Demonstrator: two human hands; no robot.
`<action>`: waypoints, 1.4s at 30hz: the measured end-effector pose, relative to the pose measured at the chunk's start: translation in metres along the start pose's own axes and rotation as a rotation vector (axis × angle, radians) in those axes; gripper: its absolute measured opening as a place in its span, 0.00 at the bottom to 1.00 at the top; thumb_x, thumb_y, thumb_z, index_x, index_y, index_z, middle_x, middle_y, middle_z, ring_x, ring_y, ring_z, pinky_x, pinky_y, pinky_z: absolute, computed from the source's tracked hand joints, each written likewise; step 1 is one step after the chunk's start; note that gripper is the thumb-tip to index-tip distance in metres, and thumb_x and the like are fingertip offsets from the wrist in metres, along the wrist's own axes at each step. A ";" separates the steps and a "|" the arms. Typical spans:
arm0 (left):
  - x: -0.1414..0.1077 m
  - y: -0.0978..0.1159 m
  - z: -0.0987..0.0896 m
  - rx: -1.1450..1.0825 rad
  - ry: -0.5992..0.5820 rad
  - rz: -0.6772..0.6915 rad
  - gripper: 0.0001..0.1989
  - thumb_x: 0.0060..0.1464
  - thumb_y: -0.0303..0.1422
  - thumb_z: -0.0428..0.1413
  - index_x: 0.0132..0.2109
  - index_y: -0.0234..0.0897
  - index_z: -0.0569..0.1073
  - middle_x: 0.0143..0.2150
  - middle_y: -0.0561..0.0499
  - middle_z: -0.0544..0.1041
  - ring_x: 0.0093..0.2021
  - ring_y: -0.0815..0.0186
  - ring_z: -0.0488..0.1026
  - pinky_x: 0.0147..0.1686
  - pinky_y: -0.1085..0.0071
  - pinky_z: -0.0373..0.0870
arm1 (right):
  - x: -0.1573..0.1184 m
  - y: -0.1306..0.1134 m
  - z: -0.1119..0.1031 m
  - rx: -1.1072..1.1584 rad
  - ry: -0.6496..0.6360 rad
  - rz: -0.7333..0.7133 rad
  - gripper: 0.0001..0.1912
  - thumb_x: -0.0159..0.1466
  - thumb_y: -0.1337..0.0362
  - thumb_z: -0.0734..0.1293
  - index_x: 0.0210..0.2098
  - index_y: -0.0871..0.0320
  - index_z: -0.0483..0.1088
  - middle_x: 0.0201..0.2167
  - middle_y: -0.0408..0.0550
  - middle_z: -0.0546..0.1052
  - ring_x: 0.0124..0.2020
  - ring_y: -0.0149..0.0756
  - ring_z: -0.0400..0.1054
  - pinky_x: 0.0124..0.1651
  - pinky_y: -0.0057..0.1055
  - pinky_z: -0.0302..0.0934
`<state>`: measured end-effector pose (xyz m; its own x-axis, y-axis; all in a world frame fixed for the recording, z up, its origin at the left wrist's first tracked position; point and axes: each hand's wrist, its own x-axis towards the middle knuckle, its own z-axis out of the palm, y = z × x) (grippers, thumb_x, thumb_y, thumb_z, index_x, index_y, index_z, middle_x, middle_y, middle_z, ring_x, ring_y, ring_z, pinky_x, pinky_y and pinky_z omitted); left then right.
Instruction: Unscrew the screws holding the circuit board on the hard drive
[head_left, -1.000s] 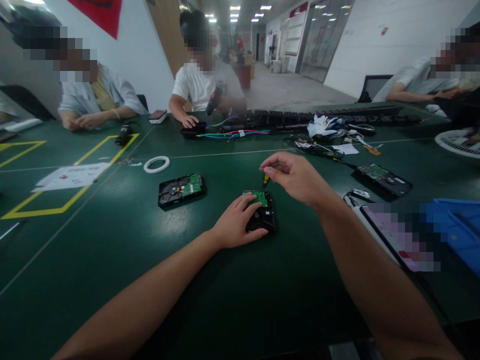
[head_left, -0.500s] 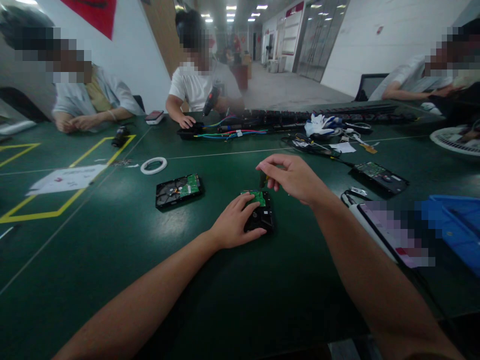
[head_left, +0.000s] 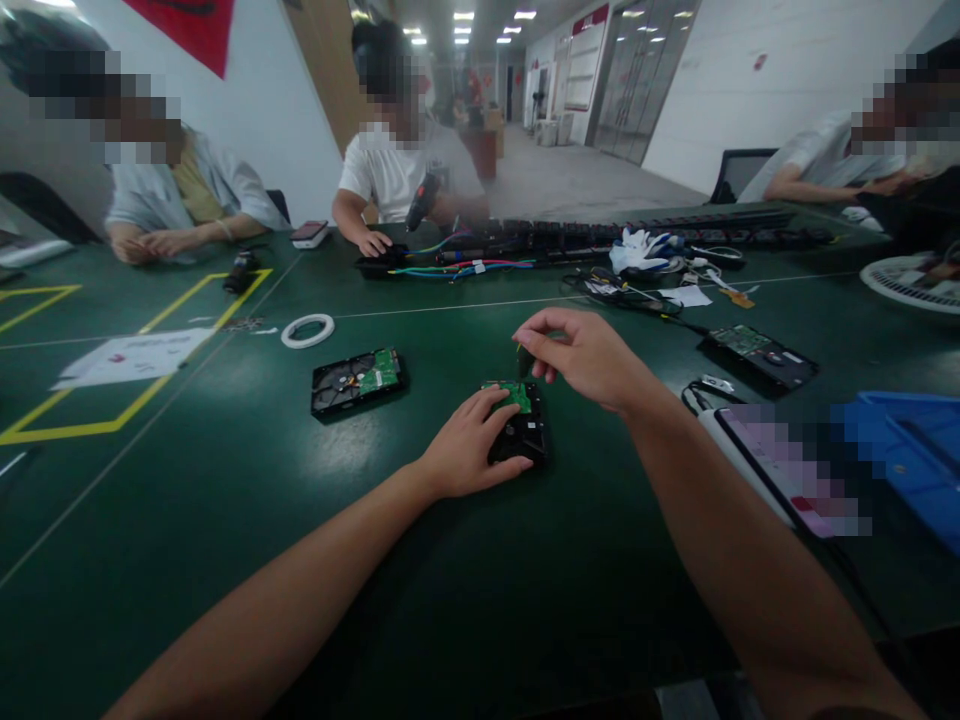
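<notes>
A hard drive (head_left: 517, 437) lies on the green table with its circuit board facing up. My left hand (head_left: 469, 440) holds it down from the left, fingers spread over the board and thumb along the near edge. Above the drive's far edge, my right hand (head_left: 574, 352) pinches what looks like a small screwdriver (head_left: 524, 362), dark with a bit of yellow. The fingers cover much of this tool, and its tip is too small to make out. To the left sits a second hard drive (head_left: 358, 383), apart from both hands.
A white ring (head_left: 307, 331) and a paper sheet (head_left: 135, 358) lie to the left. On the right are another hard drive (head_left: 761, 358), a phone (head_left: 780, 470) and a blue tray (head_left: 911, 410). Cables and gloves (head_left: 641, 250) lie farther back. Three people sit around the table.
My right fingers have shifted slightly around the tool; its yellow part now shows on the left instead of the right. My left hand and the drive stay in place.
</notes>
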<state>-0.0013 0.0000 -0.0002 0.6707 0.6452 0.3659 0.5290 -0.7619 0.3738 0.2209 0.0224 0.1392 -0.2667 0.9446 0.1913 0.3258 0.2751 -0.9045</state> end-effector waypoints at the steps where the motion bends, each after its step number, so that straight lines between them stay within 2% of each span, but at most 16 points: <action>1: 0.000 0.000 0.000 0.000 0.000 0.001 0.41 0.65 0.58 0.62 0.74 0.41 0.65 0.75 0.35 0.64 0.77 0.36 0.60 0.74 0.34 0.62 | 0.000 -0.001 0.000 -0.013 0.005 0.001 0.08 0.72 0.60 0.71 0.40 0.56 0.78 0.28 0.43 0.78 0.26 0.30 0.71 0.30 0.30 0.66; 7: 0.000 0.000 0.001 -0.002 0.002 0.003 0.41 0.64 0.58 0.62 0.74 0.40 0.65 0.75 0.34 0.64 0.78 0.36 0.59 0.75 0.34 0.62 | 0.000 -0.003 -0.002 -0.044 -0.014 -0.011 0.08 0.70 0.58 0.72 0.40 0.55 0.81 0.31 0.45 0.81 0.28 0.32 0.70 0.32 0.32 0.65; 10: 0.000 0.000 0.000 -0.005 0.004 0.000 0.41 0.64 0.58 0.63 0.74 0.41 0.65 0.75 0.35 0.64 0.78 0.36 0.59 0.74 0.34 0.62 | 0.000 0.000 -0.003 -0.029 -0.008 -0.007 0.09 0.67 0.58 0.75 0.43 0.55 0.80 0.35 0.47 0.83 0.33 0.35 0.74 0.35 0.33 0.67; 14: 0.000 0.000 0.000 -0.003 0.003 -0.001 0.41 0.64 0.58 0.62 0.74 0.41 0.66 0.75 0.35 0.64 0.77 0.37 0.60 0.75 0.35 0.62 | 0.001 0.001 -0.004 -0.036 0.005 -0.025 0.08 0.66 0.59 0.76 0.40 0.55 0.78 0.37 0.49 0.84 0.37 0.38 0.76 0.39 0.34 0.69; 16: 0.000 0.000 0.000 -0.002 0.005 0.002 0.41 0.64 0.59 0.62 0.74 0.41 0.66 0.75 0.35 0.64 0.77 0.37 0.60 0.75 0.35 0.62 | 0.000 0.000 -0.005 -0.040 -0.003 -0.040 0.07 0.67 0.59 0.75 0.39 0.55 0.78 0.36 0.48 0.83 0.35 0.35 0.75 0.39 0.34 0.69; 21: 0.000 -0.001 0.000 0.012 -0.001 0.005 0.41 0.65 0.58 0.62 0.73 0.38 0.66 0.74 0.34 0.64 0.77 0.38 0.60 0.76 0.37 0.62 | -0.001 -0.001 -0.006 -0.032 -0.003 -0.017 0.06 0.70 0.60 0.72 0.41 0.56 0.78 0.30 0.44 0.79 0.26 0.31 0.69 0.30 0.31 0.63; 31: 0.000 0.000 -0.001 0.004 -0.003 -0.004 0.41 0.64 0.58 0.62 0.74 0.40 0.65 0.75 0.34 0.64 0.78 0.37 0.59 0.75 0.36 0.61 | -0.001 -0.004 -0.004 -0.092 0.024 -0.005 0.07 0.69 0.62 0.70 0.40 0.54 0.83 0.30 0.44 0.80 0.28 0.32 0.68 0.31 0.31 0.62; 36: 0.000 0.001 -0.001 -0.007 0.002 0.001 0.41 0.64 0.58 0.62 0.74 0.42 0.65 0.76 0.35 0.63 0.78 0.37 0.59 0.75 0.34 0.61 | -0.001 -0.005 -0.001 0.003 0.012 0.041 0.04 0.68 0.62 0.73 0.42 0.55 0.77 0.27 0.43 0.79 0.24 0.32 0.71 0.28 0.31 0.66; 39: 0.001 0.001 -0.001 -0.001 0.003 0.001 0.41 0.64 0.58 0.62 0.74 0.41 0.65 0.75 0.35 0.64 0.78 0.37 0.59 0.75 0.35 0.61 | -0.001 -0.006 0.000 0.056 -0.016 0.060 0.02 0.70 0.65 0.71 0.41 0.56 0.75 0.26 0.44 0.80 0.26 0.34 0.75 0.32 0.32 0.72; 42: 0.001 0.001 0.000 -0.004 0.002 0.001 0.41 0.64 0.58 0.62 0.74 0.39 0.65 0.75 0.34 0.64 0.78 0.37 0.59 0.75 0.36 0.61 | -0.001 -0.007 0.000 0.058 -0.028 0.074 0.01 0.69 0.66 0.71 0.41 0.56 0.76 0.27 0.44 0.81 0.27 0.34 0.77 0.34 0.32 0.73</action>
<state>-0.0006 -0.0001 0.0007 0.6705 0.6444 0.3677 0.5260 -0.7624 0.3769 0.2188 0.0196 0.1459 -0.2688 0.9565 0.1129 0.2932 0.1929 -0.9364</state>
